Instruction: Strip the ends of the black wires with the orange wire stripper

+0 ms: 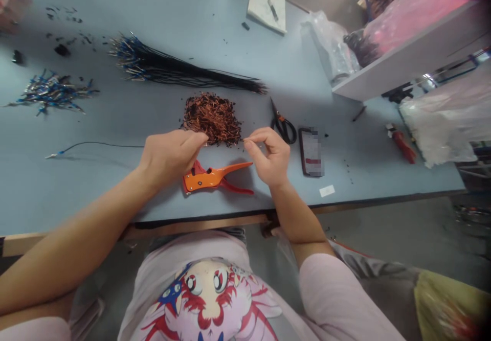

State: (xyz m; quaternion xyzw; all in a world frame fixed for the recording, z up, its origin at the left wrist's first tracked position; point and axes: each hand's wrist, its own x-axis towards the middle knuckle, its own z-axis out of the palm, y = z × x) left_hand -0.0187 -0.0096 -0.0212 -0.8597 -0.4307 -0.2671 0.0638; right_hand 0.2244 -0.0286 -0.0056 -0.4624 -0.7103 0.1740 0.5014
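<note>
My left hand (171, 158) and my right hand (268, 157) meet above the blue-grey workbench (215, 39), fingertips close together. My right hand pinches a thin wire (244, 139). The fingers of my left hand are curled, and whatever they hold is hidden. Just beyond them lies a heap of copper-coloured wire scraps (212, 119). Orange-and-red wire strippers (210, 177) lie directly under my hands, untouched. Black-handled scissors (284, 129) sit to the right of my right hand.
A long bundle of black wires (180, 70) and a heap of blue-tipped terminals (51, 93) lie farther back. A phone (311, 152), a red-handled tool (401, 145), plastic bags (437, 126) and a white shelf (406, 60) stand at right.
</note>
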